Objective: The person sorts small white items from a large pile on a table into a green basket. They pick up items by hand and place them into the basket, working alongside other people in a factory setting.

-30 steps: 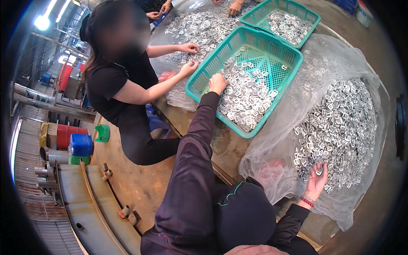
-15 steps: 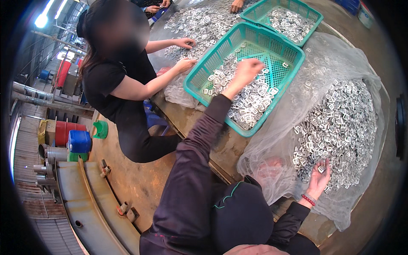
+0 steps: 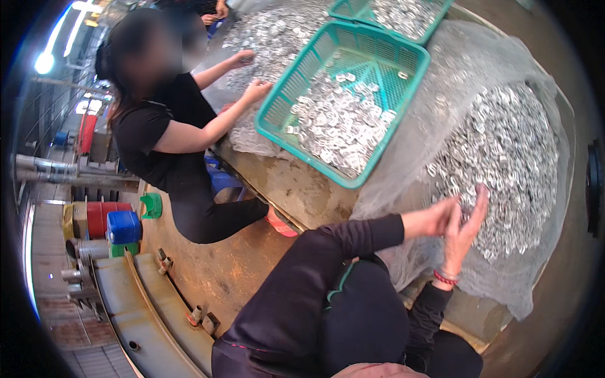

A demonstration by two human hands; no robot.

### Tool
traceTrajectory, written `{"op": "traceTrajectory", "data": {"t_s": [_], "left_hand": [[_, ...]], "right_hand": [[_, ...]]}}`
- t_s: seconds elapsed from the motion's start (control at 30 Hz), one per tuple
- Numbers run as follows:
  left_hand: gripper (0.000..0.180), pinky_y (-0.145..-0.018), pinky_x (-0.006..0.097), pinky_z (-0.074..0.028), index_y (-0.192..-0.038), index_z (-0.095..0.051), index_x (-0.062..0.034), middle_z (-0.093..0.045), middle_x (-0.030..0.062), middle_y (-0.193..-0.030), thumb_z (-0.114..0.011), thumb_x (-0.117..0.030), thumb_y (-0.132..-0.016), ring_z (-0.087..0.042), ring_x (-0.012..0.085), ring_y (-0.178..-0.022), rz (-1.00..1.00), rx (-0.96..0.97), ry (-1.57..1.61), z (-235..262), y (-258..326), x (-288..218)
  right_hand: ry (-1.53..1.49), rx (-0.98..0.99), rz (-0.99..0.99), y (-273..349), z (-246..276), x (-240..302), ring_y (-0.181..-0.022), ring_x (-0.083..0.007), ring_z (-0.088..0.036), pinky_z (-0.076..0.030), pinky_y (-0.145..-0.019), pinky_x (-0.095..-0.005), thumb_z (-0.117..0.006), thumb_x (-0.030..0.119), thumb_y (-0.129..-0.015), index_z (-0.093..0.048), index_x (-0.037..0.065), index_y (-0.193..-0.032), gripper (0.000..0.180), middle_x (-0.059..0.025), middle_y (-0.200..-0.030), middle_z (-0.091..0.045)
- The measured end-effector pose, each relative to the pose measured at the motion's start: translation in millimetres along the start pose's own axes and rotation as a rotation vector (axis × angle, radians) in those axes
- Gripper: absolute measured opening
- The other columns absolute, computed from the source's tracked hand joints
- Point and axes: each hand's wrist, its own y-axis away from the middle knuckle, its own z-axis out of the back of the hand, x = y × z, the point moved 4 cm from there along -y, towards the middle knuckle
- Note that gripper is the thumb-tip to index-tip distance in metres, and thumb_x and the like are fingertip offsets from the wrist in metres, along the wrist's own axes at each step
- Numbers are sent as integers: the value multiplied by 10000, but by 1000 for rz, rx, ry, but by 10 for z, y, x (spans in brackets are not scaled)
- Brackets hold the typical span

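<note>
Left hand (image 3: pixel 435 217) has swung out of the near green basket (image 3: pixel 309 160), over to the right hand (image 3: pixel 465 230) at the big pile of metal buckles (image 3: pixel 510 164). From where I stand the two hands overlap at the pile's near left edge. Left fingers mostly hidden, can't tell if gripping. Right fingers look stretched, pointing away from the wearer over the pile; whether a buckle sits between them, can't tell. Red bracelet (image 3: pixel 445 277) on that wrist.

Buckles: loose heap on a translucent sheet (image 3: pixel 416 170) over the tabletop (image 3: pixel 302 189), more inside the near basket. Single pieces lie at all angles, no shared direction; heap's long axis runs away from the wearer. Basket's long axis slants away and rightward; far green basket (image 3: pixel 436 25) just beyond it, also holding buckles. Any marking on the pieces too small to read. Co-worker's hand (image 3: pixel 255 91) near the basket's left rim.
</note>
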Motion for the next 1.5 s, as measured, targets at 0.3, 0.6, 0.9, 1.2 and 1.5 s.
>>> {"op": "traceTrajectory", "data": {"t_s": [0.3,0.6,0.9,1.2,1.5], "left_hand": [[362,-896,444,-445,-1174,-541,0,-519,187,-1145,-523,-257,-919,-510,275,-1077,-1044,-227,-448,-247,1475,-2712],[340,-769,363,-503,-1059,-624,-52,-637,112,-960,-733,-163,-757,-625,251,-848,-838,-103,-2039,-508,627,-1316],[483,-784,466,-486,-1142,-498,-105,-488,217,-993,-705,-67,-707,-572,422,-857,-749,-31,-2234,202,-77,-407],[284,-564,188,-433,-1099,-591,-10,-612,5,-837,-650,-184,-884,-544,59,-728,-375,-128,-1068,-62,30,-981],[386,-457,164,-272,-1197,-527,-67,-398,-71,-651,-600,-321,-916,-391,41,-591,-147,1,-996,-276,111,-829]], "right_hand": [[170,-37,-359,-44,626,-1103,-1246,-371,-395,-317,-1044,-463,-655,117,-799,-402,115,-1390,643,-216,-1339,-431],[609,499,-326,187,-98,-1529,-1332,-542,-157,-411,-945,-627,-861,177,-570,-259,432,-1423,1075,-184,-1529,-82],[142,101,-278,432,-41,-1685,-828,-267,-622,-522,-692,-363,-681,43,-774,-698,102,-1006,240,-129,-962,-642],[-1250,-98,-926,431,79,-1751,-678,-108,-600,-534,-631,-222,-608,27,-875,-579,0,-1179,307,-44,-825,-628],[-929,38,-804,280,81,-1388,-837,-168,-626,-579,-736,-301,-557,-86,-836,-541,-45,-1123,290,-126,-1081,-578]]}}
